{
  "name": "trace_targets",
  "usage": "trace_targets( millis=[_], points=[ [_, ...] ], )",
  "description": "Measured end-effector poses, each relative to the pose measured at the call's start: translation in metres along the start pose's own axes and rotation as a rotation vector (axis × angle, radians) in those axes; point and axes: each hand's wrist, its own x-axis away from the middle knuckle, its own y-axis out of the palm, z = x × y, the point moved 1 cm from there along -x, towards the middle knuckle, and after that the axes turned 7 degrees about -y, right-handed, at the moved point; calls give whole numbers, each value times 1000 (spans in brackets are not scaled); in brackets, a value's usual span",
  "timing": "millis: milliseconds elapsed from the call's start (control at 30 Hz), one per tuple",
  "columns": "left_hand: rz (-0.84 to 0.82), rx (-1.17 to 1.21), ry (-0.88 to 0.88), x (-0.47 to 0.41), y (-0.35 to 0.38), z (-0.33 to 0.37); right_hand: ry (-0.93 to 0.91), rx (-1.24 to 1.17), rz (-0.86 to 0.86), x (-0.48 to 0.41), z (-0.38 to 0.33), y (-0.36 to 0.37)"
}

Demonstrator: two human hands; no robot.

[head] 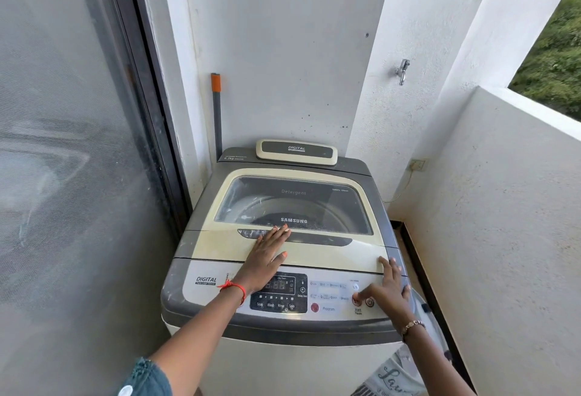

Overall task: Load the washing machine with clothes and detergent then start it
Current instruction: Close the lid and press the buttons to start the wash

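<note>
The washing machine (283, 254) stands in the balcony corner, lid (292, 207) shut. It looks rigid and heavy, needing only light presses. We rest our left hand (267, 257) flat and open on the lid; our right hand (388, 292), gripping nothing, thumbs the start button (356, 301).

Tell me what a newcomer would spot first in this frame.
The washing machine fills the centre, lid shut, wedged between a screen door and a white balcony wall. The left hand lies flat on the lid by its handle. The right hand rests on the control panel, thumb on the start button.
</note>
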Motion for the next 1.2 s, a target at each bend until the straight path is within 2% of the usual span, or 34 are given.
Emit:
trace_targets(
  millis=[133, 233, 333, 433, 667, 933, 1200],
  points=[
    [172, -197, 33, 2, -6, -9, -38, 58, 43, -9, -17, 9],
    [322, -184, -70, -4, -16, -22, -166, 144, 41, -21, -28, 20],
    [380, -231, -185, -8, -34, -34, -247, 259, 47, -34, -34, 26],
    [381, -264, -277, -7, -49, -49, -282, 323, 69, -46, -39, 28],
    [288, -273, -260, 1, -42, -68, -295, 461, 38, -58, -43, 27],
    [293, -229, -273, 1, -33, -71, -347, 432, 126, -59, -30, 34],
    [289, -228, -289, -1, -36, -68, -362, 473, 132, -64, -25, 37]
  ],
)
